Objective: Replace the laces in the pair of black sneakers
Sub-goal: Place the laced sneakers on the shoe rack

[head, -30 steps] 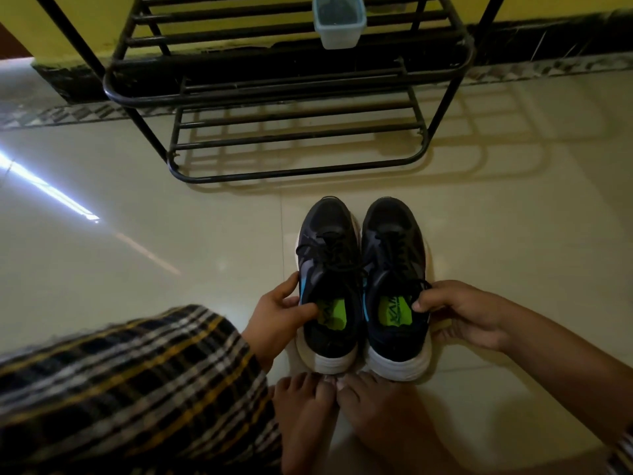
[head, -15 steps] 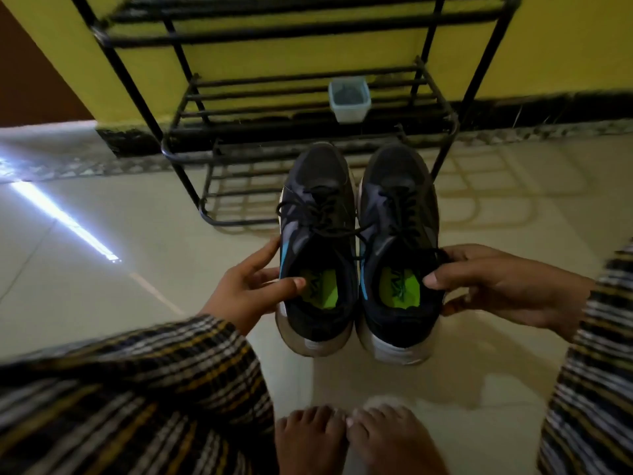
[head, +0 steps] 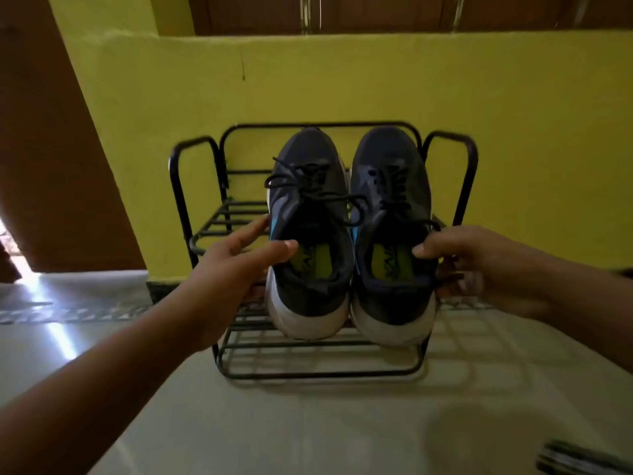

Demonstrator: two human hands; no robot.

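Observation:
Two black sneakers with white soles and green insoles are held up side by side in front of the rack, toes pointing away. My left hand (head: pixel 236 265) grips the left sneaker (head: pixel 308 234) at its collar, thumb inside the opening. My right hand (head: pixel 469 265) grips the right sneaker (head: pixel 390 234) the same way from the right side. Black laces (head: pixel 308 186) are threaded in both shoes and tied loosely, with loops hanging over the tongues.
A black metal shoe rack (head: pixel 322 354) stands against the yellow wall (head: pixel 342 84), right behind the shoes. Pale tiled floor (head: pixel 308 423) spreads in front. A brown door frame (head: pixel 51 166) is at the left, and a striped sleeve edge (head: pixel 582 461) shows at the bottom right.
Both hands have lifted the pair of sneakers off the floor and up to the level of the rack's upper shelf. My view has risen from the floor to the wall.

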